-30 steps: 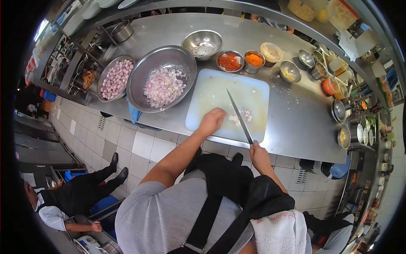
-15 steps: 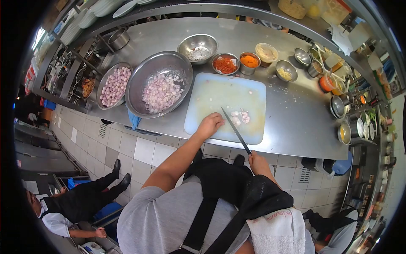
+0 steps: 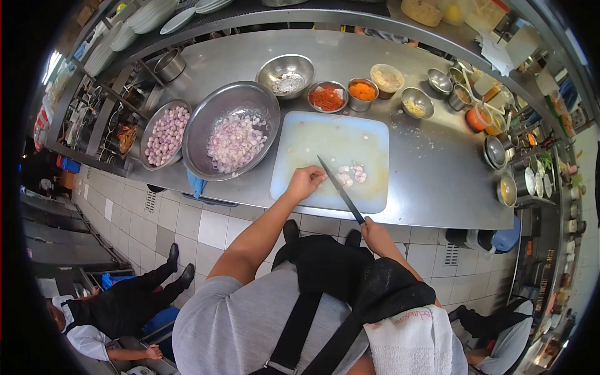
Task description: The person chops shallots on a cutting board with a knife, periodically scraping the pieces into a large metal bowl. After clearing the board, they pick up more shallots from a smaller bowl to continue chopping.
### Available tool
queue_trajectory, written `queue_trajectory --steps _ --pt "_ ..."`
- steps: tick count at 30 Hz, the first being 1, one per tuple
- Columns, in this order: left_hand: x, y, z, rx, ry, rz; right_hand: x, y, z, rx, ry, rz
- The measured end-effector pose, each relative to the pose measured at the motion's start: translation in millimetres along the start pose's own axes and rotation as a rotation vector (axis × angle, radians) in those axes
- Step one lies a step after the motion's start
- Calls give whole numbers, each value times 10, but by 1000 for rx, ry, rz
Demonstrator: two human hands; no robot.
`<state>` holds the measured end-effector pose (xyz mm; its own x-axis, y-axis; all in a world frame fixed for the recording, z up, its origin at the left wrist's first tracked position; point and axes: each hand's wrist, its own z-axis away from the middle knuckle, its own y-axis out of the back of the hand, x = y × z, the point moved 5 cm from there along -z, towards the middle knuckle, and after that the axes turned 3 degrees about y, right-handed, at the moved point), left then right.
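My right hand [image 3: 376, 236] is closed around the dark handle of a long kitchen knife [image 3: 340, 189], whose blade points up and left over the cutting board [image 3: 300, 140]. To the left of the blade, my left hand [image 3: 306, 182] hovers at the board's lower part. Thumb and fingers are pinched together, and whatever lies between them is too small to make out. Right of the blade sits a small heap of pale, pinkish-white pieces [image 3: 353, 174]. A few small bits are scattered across the board.
A large steel bowl of sliced shallots [image 3: 236, 142] and a bowl of whole peeled shallots [image 3: 167, 136] stand at left. Behind the board are a steel bowl [image 3: 285, 75] and containers of orange food [image 3: 361, 92]. A co-worker [image 3: 119, 315] is at lower left, another person [image 3: 500, 331] at lower right.
The view has shifted slightly. My left hand's fingers have turned and drawn into a pinch. The knife stays in my right hand, its tip slightly nearer the left hand.
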<state>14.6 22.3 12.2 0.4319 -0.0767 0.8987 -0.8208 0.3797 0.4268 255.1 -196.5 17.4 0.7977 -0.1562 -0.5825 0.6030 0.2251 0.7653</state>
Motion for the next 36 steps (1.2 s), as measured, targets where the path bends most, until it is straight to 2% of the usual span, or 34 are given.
queue_trajectory --steps 4,6,7,9,12,19,21,23,26,28,36 --pt "76 142 -90 -16 -55 -130 -12 -34 -25 -5 43 -76" --pt "154 184 -84 19 -297 -234 -31 -26 -27 -14 17 -30" --pt "122 170 -89 18 -297 -236 -64 -11 -13 -25 -13 14" --pt "132 85 -56 -29 -448 -290 -187 93 59 -28 -32 61" --pt "231 -64 18 -93 -512 -385 -341 273 205 -40 -76 146" --pt "235 -104 24 -96 -488 -417 -253 119 74 -16 -88 124" --pt "252 -69 54 -104 -569 -428 -381 226 111 4 -78 136" --pt "259 -46 75 -101 -568 -425 -358 165 103 27 -83 140" --pt "231 -90 96 -87 -567 -406 -198 43 63 4 -65 101" --pt "179 -71 100 -69 -560 -409 -404 209 125 -13 -96 140" --pt "158 -90 134 -12 -566 -414 -384 89 111 -54 -118 133"
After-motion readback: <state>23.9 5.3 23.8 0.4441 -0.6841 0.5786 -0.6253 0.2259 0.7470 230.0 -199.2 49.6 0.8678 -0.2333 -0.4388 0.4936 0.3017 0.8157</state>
